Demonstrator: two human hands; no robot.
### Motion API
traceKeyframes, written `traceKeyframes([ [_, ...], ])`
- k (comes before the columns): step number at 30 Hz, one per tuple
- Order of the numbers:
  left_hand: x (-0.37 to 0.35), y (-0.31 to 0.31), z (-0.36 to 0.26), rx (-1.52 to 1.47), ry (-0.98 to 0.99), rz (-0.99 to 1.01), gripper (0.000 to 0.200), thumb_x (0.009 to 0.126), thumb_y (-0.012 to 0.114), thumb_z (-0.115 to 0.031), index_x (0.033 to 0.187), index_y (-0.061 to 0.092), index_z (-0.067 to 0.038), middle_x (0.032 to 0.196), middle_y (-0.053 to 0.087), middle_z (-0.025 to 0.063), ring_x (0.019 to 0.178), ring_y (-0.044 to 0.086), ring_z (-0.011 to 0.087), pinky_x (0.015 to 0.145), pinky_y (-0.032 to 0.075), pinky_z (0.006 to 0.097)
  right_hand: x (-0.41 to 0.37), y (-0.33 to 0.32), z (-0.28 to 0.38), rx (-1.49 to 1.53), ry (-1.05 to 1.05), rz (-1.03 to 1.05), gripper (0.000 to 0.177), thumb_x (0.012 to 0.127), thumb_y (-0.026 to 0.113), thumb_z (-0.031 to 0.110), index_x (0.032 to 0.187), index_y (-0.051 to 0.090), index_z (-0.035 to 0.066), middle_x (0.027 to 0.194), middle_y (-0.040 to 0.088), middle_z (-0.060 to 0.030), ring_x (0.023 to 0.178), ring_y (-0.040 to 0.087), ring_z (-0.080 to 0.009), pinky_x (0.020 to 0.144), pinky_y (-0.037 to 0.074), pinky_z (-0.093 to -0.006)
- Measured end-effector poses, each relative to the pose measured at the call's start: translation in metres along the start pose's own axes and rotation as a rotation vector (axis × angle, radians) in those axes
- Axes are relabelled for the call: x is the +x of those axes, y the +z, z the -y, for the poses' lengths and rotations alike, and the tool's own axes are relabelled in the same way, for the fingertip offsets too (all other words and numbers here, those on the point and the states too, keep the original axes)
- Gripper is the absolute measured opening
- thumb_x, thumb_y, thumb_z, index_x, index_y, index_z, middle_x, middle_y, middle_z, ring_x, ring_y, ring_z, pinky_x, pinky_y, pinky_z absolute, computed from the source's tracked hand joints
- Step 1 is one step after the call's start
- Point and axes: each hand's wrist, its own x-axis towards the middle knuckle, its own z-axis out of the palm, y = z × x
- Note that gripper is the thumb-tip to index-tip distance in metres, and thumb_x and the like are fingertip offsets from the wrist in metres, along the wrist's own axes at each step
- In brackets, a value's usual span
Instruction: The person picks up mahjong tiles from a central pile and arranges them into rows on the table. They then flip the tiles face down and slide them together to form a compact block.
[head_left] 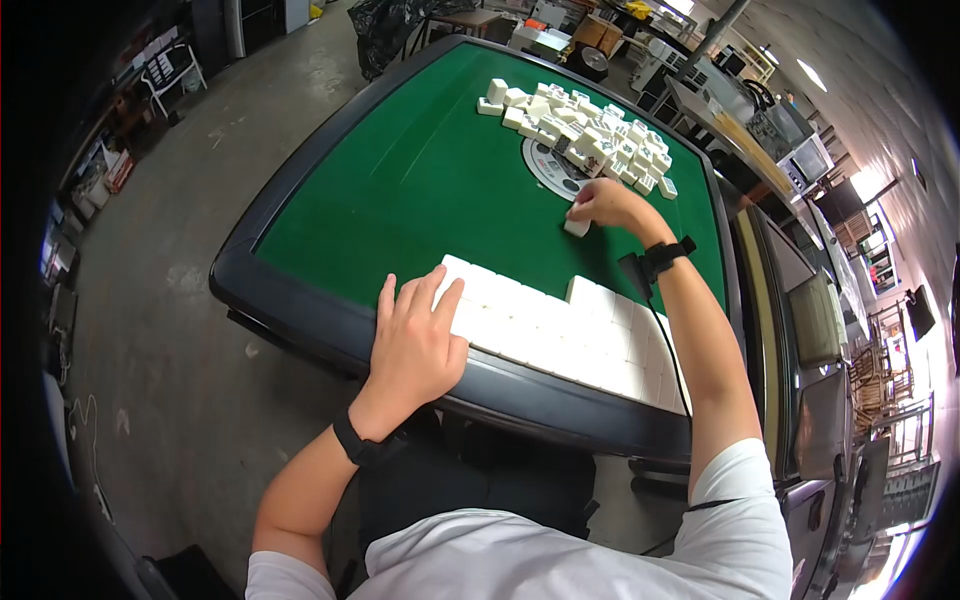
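My left hand point(418, 335) rests at the left end of a block of white mahjong tiles point(540, 325), fingers spread, touching its edge. The block lies in rows along the near side of the table, blank sides up, with an extra row on its right part. Over the green felt, my right hand point(608, 203) is closed on a mahjong tile point(577, 226), between the block and the far pile. Farther back, a loose heap of mahjong tiles point(590, 130) lies jumbled, several with printed faces showing. Part of the held tile is hidden by my fingers.
The mahjong table point(340, 200) has a raised dark rim point(290, 300). A round centre panel point(548, 172) lies partly under the heap. To the right stand a dark chair point(815, 310) and a long bench point(735, 130). A folding chair point(173, 75) stands far left.
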Motion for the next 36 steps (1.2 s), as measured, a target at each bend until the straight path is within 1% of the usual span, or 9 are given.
traceKeyframes([
  [10,-0.002,0.001,0.000,0.058,0.018,-0.011,0.059,0.084,0.061,-0.014,0.139,0.066,0.007,0.147,0.060,0.0259,0.133,0.058,0.0381,0.123,0.033,0.0691,-0.104,0.027,0.060,-0.160,-0.148,0.166,0.049,0.084,0.081,0.041,0.114,0.080,0.002,0.108,0.080,-0.0157,0.099,0.076,-0.0307,0.087,0.059,-0.0397],
  [15,-0.001,0.000,-0.002,0.039,0.018,-0.004,0.058,0.084,0.059,-0.011,0.139,0.066,0.007,0.148,0.059,0.0265,0.135,0.058,0.0396,0.124,0.032,0.0690,-0.084,0.020,0.046,-0.194,-0.175,0.219,0.047,0.088,0.078,0.043,0.115,0.082,0.005,0.109,0.081,-0.0151,0.100,0.076,-0.0320,0.088,0.059,-0.0409],
  [17,-0.001,-0.001,-0.003,0.027,0.005,0.004,0.057,0.084,0.057,-0.009,0.139,0.065,0.007,0.149,0.058,0.0269,0.136,0.057,0.0408,0.124,0.031,0.0686,-0.061,0.015,0.030,-0.073,-0.145,0.125,0.051,0.089,0.079,0.047,0.114,0.081,0.003,0.108,0.081,-0.0195,0.103,0.076,-0.0360,0.090,0.060,-0.0442],
  [19,-0.001,0.000,-0.002,0.021,0.002,-0.002,0.058,0.084,0.057,-0.009,0.138,0.066,0.007,0.148,0.059,0.0271,0.135,0.058,0.0411,0.124,0.031,0.0688,-0.028,0.007,0.012,-0.096,-0.115,-0.178,0.051,0.091,0.079,0.045,0.112,0.079,-0.001,0.108,0.080,-0.0232,0.103,0.076,-0.0403,0.092,0.059,-0.0468],
  [21,-0.001,-0.001,-0.002,0.017,-0.004,0.000,0.058,0.083,0.057,-0.009,0.138,0.066,0.007,0.148,0.059,0.0271,0.135,0.058,0.0412,0.124,0.031,0.0688,0.007,0.004,-0.010,0.005,-0.037,-0.511,0.056,0.089,0.085,0.039,0.125,0.068,-0.001,0.113,0.077,-0.0272,0.106,0.074,-0.0441,0.096,0.058,-0.0477],
  [23,0.001,-0.002,-0.002,0.019,-0.008,-0.002,0.058,0.083,0.057,-0.009,0.138,0.066,0.007,0.148,0.059,0.0271,0.134,0.058,0.0413,0.124,0.031,0.0688,0.041,0.000,-0.028,-0.081,-0.147,-0.845,0.054,0.089,0.085,0.036,0.126,0.068,0.000,0.120,0.074,-0.0284,0.114,0.072,-0.0445,0.099,0.058,-0.0494],
  [33,0.001,-0.001,0.002,0.012,0.003,-0.017,0.057,0.083,0.062,-0.014,0.136,0.067,0.007,0.145,0.061,0.0266,0.130,0.059,0.0387,0.123,0.033,0.0698,0.069,-0.005,-0.043,-0.084,-0.199,-0.777,0.052,0.083,0.086,0.019,0.128,0.068,0.000,0.126,0.071,-0.0265,0.117,0.068,-0.0432,0.103,0.055,-0.0516],
  [35,0.002,-0.003,0.002,0.005,0.016,-0.022,0.056,0.083,0.062,-0.014,0.135,0.067,0.007,0.144,0.061,0.0267,0.130,0.059,0.0385,0.122,0.033,0.0697,0.051,-0.001,-0.030,-0.094,-0.237,-0.784,0.044,0.089,0.078,0.024,0.123,0.069,-0.002,0.118,0.074,-0.0216,0.109,0.072,-0.0350,0.094,0.058,-0.0471],
  [36,0.001,-0.002,0.003,0.002,0.007,-0.022,0.056,0.083,0.062,-0.014,0.135,0.067,0.007,0.144,0.061,0.0267,0.130,0.059,0.0385,0.122,0.033,0.0697,0.039,-0.004,-0.018,0.157,-0.183,-0.517,0.042,0.094,0.071,0.027,0.124,0.069,-0.002,0.110,0.074,-0.0189,0.101,0.073,-0.0302,0.087,0.058,-0.0431],
])
